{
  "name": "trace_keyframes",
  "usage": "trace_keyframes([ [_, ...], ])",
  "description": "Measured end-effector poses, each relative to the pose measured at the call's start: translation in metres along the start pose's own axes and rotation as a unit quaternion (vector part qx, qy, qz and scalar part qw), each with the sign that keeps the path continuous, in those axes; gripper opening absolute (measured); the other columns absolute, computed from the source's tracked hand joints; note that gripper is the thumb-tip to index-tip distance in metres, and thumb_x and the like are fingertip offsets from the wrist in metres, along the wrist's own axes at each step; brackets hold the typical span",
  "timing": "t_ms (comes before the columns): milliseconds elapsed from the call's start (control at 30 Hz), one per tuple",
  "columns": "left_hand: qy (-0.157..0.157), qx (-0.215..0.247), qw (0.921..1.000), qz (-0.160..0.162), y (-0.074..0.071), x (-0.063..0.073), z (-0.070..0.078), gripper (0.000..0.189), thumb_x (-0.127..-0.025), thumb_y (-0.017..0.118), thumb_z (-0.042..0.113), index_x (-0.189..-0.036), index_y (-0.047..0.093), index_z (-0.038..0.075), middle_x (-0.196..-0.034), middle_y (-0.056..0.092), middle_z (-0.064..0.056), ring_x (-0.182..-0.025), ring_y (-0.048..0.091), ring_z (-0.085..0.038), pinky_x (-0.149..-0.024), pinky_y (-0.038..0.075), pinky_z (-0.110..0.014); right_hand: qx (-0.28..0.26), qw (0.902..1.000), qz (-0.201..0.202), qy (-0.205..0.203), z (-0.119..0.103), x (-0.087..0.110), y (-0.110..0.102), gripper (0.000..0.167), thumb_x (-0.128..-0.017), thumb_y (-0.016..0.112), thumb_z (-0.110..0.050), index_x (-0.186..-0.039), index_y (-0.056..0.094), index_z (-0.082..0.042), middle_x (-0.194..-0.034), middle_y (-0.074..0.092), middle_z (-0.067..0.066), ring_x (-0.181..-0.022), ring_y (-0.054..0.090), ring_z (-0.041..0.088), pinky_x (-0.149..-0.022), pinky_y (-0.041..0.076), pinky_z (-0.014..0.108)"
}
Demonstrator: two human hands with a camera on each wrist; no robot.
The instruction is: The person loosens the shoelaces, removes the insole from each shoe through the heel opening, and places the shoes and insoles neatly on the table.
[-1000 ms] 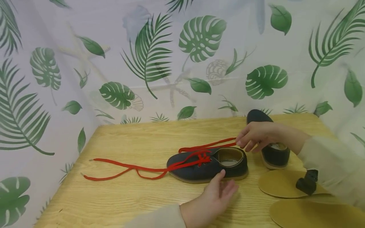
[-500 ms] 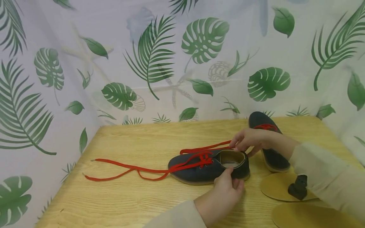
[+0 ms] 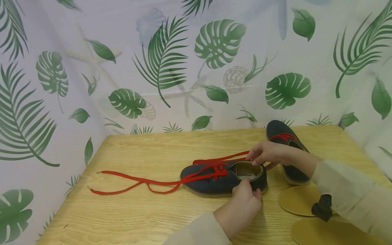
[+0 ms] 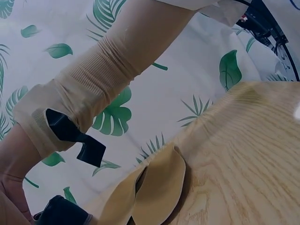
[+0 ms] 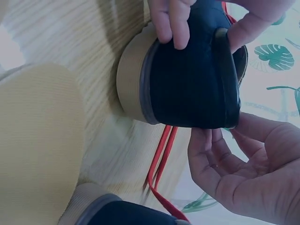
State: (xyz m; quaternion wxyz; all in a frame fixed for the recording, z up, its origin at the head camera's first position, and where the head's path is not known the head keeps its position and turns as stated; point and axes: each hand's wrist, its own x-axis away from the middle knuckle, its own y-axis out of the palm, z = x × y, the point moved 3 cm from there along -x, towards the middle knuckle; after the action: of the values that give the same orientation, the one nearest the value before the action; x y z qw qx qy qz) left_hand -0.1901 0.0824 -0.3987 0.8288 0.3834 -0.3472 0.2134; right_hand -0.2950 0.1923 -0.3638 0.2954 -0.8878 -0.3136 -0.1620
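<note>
A dark navy shoe [image 3: 208,189] lies on the wooden table, toe to the left, with red laces [image 3: 156,182] trailing from its eyelets past the toe. My left hand [image 3: 240,207] grips the near side of its opening, thumb hooked over the collar, fingers along the outside. At the far side of the collar, my right hand [image 3: 267,153] pinches the rim between thumb and fingers. Seen from the right wrist, the shoe's heel [image 5: 187,89] sits between both hands. More red lace runs behind the shoe toward the right hand.
A second navy shoe [image 3: 277,129] with red laces stands at the back right, partly behind the right forearm. Two tan insoles [image 3: 295,200] lie at the right front, partly under the right sleeve. A leaf-print cloth [image 3: 171,68] hangs behind the table.
The left hand has moved right and up onto the shoe's collar. My right hand has come left and down to the far rim. The shoe stays nearly in place.
</note>
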Motion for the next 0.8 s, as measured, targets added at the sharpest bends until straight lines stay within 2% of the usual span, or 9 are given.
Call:
trace_keyframes([
  [100,0.013,-0.022,0.9996,0.012,0.001,-0.002,0.000,0.052,-0.094,0.049,0.005,-0.135,0.020,-0.009,-0.128,0.028,-0.034,-0.119,0.035,-0.045,-0.101,0.040,-0.044,0.000,1.0000,0.002,0.002,0.002,0.001,0.000,0.032,-0.087,0.064,-0.006,-0.116,0.060,0.005,-0.107,0.062,0.013,-0.096,0.059,0.022,-0.077,0.055,0.046],
  [233,0.022,-0.044,0.9987,0.015,0.000,-0.006,0.002,0.052,-0.093,0.052,0.008,-0.133,0.024,-0.008,-0.126,0.030,-0.030,-0.114,0.037,-0.041,-0.097,0.041,-0.042,-0.011,0.9999,0.007,0.002,0.005,0.005,0.000,0.036,-0.088,0.061,-0.005,-0.121,0.055,0.008,-0.110,0.060,0.016,-0.097,0.058,0.024,-0.077,0.055,0.046],
  [400,0.051,-0.090,0.9929,0.059,-0.003,-0.009,0.005,0.057,-0.088,0.061,0.012,-0.130,0.029,-0.010,-0.125,0.030,-0.028,-0.104,0.045,-0.038,-0.087,0.049,-0.038,-0.030,0.9993,0.020,0.005,0.008,0.009,0.001,0.039,-0.088,0.063,-0.007,-0.122,0.053,0.008,-0.111,0.059,0.018,-0.097,0.058,0.025,-0.078,0.055,0.046],
  [467,0.060,-0.101,0.9905,0.071,-0.004,-0.010,0.006,0.059,-0.087,0.063,0.012,-0.130,0.030,-0.011,-0.127,0.031,-0.030,-0.105,0.046,-0.039,-0.086,0.050,-0.038,-0.039,0.9988,0.028,0.010,0.010,0.010,0.001,0.038,-0.088,0.064,-0.008,-0.121,0.053,0.007,-0.113,0.059,0.018,-0.097,0.059,0.023,-0.079,0.055,0.046],
  [600,0.066,-0.096,0.9918,0.053,-0.004,-0.014,0.009,0.066,-0.088,0.062,0.012,-0.138,0.024,-0.007,-0.133,0.032,-0.033,-0.116,0.043,-0.043,-0.091,0.047,-0.044,-0.058,0.9972,0.044,0.018,0.013,0.013,0.004,0.037,-0.089,0.062,-0.008,-0.121,0.051,0.007,-0.111,0.059,0.016,-0.097,0.060,0.022,-0.079,0.056,0.045],
  [633,0.067,-0.095,0.9922,0.044,-0.004,-0.016,0.009,0.066,-0.087,0.062,0.012,-0.138,0.023,-0.006,-0.131,0.033,-0.033,-0.114,0.044,-0.042,-0.091,0.047,-0.045,-0.063,0.9967,0.048,0.020,0.014,0.014,0.004,0.037,-0.090,0.061,-0.007,-0.121,0.050,0.008,-0.111,0.059,0.017,-0.098,0.059,0.023,-0.079,0.056,0.044],
  [700,0.069,-0.100,0.9922,0.025,-0.004,-0.022,0.011,0.068,-0.086,0.063,0.012,-0.138,0.023,-0.003,-0.125,0.039,-0.029,-0.104,0.048,-0.037,-0.087,0.047,-0.043,-0.070,0.9956,0.057,0.026,0.016,0.018,0.006,0.039,-0.091,0.059,-0.007,-0.124,0.047,0.010,-0.113,0.057,0.020,-0.100,0.059,0.025,-0.078,0.056,0.043],
  [800,0.081,-0.129,0.9882,0.014,-0.004,-0.032,0.015,0.063,-0.082,0.068,0.013,-0.133,0.035,-0.002,-0.108,0.049,-0.017,-0.082,0.049,-0.023,-0.071,0.046,-0.033,-0.094,0.9921,0.073,0.041,0.021,0.023,0.009,0.045,-0.092,0.059,-0.008,-0.128,0.040,0.012,-0.114,0.054,0.022,-0.099,0.059,0.025,-0.078,0.056,0.042],
])
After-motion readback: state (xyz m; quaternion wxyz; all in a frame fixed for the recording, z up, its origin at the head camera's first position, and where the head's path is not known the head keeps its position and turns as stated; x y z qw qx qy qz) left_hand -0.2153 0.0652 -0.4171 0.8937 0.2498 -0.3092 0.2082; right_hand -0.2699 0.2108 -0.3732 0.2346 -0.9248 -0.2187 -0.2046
